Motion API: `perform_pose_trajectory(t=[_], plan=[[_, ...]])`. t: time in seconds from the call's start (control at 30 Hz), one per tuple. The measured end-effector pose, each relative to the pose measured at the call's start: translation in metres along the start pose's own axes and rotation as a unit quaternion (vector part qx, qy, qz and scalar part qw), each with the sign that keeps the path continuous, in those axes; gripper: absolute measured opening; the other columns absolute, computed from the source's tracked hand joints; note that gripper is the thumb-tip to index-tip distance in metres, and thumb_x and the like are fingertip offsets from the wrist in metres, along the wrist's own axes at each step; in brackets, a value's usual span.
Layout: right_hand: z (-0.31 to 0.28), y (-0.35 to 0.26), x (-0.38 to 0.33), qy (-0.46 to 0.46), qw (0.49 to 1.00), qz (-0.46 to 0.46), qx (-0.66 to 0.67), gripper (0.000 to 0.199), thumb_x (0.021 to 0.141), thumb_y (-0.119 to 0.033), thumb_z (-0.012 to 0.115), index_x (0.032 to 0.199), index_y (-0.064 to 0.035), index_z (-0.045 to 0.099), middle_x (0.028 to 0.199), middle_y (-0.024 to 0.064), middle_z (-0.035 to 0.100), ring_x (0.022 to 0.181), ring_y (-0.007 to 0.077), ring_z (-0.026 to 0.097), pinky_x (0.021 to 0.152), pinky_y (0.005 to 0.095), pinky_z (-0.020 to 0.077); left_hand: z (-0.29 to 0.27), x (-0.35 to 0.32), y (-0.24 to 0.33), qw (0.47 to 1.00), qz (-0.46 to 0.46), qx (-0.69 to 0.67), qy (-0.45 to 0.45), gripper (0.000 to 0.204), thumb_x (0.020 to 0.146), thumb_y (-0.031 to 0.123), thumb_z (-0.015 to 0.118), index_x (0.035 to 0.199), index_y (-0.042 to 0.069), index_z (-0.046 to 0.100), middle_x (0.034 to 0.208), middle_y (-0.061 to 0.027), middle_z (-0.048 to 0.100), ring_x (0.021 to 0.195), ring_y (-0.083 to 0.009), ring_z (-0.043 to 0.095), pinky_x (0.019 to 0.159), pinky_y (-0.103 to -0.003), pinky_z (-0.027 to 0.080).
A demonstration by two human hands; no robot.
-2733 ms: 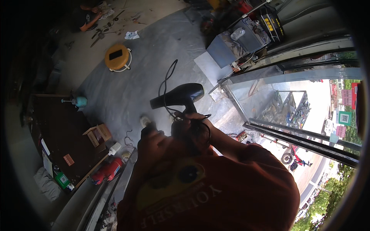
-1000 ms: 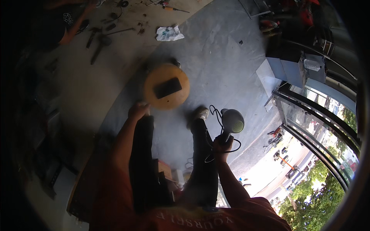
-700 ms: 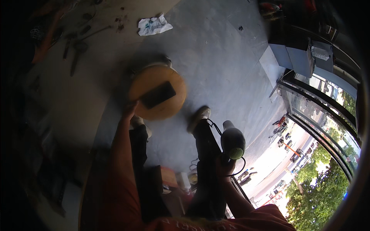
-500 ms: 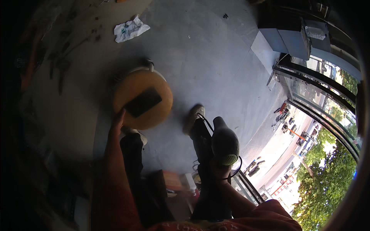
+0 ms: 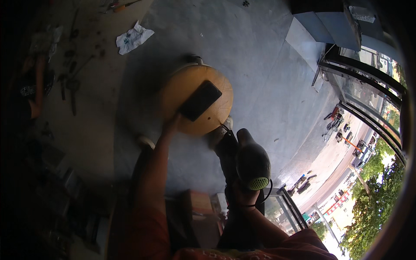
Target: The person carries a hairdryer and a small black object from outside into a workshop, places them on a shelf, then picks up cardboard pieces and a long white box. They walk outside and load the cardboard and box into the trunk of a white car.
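Your right hand gripped the dryer, likely light and stiff, best held there; your left hand touched the stool, grip unclear.

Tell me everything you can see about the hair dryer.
The hair dryer is dark, with a smooth, rounded barrel that looks like plastic and narrows to a nozzle. Its rear grille is pale greenish and perforated. The right grip is closed around the handle, which is mostly hidden. In this view the dryer overlaps the dark-trousered right leg, nozzle toward the picture's top, grille toward its bottom. A thin black cord loops beside the grip. Whether it is running cannot be told.
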State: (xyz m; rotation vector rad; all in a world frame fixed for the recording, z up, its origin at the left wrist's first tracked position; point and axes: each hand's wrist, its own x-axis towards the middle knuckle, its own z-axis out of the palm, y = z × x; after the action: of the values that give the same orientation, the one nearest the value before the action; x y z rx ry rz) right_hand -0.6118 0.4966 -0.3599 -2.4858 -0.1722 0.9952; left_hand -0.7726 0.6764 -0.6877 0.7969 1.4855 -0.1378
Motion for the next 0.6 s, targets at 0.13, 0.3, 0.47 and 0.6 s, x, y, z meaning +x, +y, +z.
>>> perform_pose_trajectory(t=[0.13, 0.3, 0.47, 0.6], plan=[[-0.010, -0.005, 0.014, 0.027, 0.999, -0.010, 0.040, 0.037, 0.068, -0.007, 0.072, 0.102, 0.0004, 0.058, 0.096, 0.0107, 0.063, 0.091, 0.0219, 0.061, 0.079, 0.0323, 0.0477, 0.090, -0.019, 0.060, 0.986, 0.125, -0.104, 0.024, 0.063, 0.077, 0.049, 0.066, 0.113, -0.001, 0.055, 0.110, -0.0107, 0.059, 0.101, -0.0211, 0.055, 0.087, -0.032, 0.041], [-0.024, 0.045, 0.029, 0.035, 0.995, -0.036, 0.086, 0.032, 0.069, -0.001, 0.070, 0.098, -0.0009, 0.058, 0.089, 0.0071, 0.063, 0.083, 0.0181, 0.061, 0.075, 0.0299, 0.0484, 0.195, -0.003, 0.100, 0.982, 0.154, -0.104, 0.031, 0.069, 0.076, 0.056, 0.063, 0.119, 0.002, 0.053, 0.114, -0.0161, 0.058, 0.107, -0.0274, 0.055, 0.089, -0.034, 0.042], [-0.039, 0.061, 0.046, 0.044, 0.996, -0.050, 0.059, 0.034, 0.067, 0.004, 0.070, 0.098, -0.0007, 0.057, 0.089, 0.0066, 0.061, 0.082, 0.0175, 0.060, 0.074, 0.0299, 0.0491, 0.275, 0.037, 0.144, 0.981, 0.179, 0.044, -0.052, 0.071, 0.080, 0.062, 0.051, 0.119, 0.002, 0.052, 0.114, -0.0231, 0.056, 0.101, -0.0318, 0.059, 0.085, -0.036, 0.046], [-0.041, 0.060, 0.055, 0.066, 0.988, 0.007, 0.140, 0.042, 0.065, 0.007, 0.070, 0.102, -0.0004, 0.054, 0.095, 0.0075, 0.059, 0.083, 0.0173, 0.060, 0.076, 0.0300, 0.0503, 0.316, -0.010, 0.215, 0.979, 0.096, 0.123, -0.130, 0.076, 0.082, 0.061, 0.046, 0.120, -0.005, 0.042, 0.071, -0.0078, 0.068, 0.079, -0.0174, 0.066, 0.075, -0.027, 0.047]])
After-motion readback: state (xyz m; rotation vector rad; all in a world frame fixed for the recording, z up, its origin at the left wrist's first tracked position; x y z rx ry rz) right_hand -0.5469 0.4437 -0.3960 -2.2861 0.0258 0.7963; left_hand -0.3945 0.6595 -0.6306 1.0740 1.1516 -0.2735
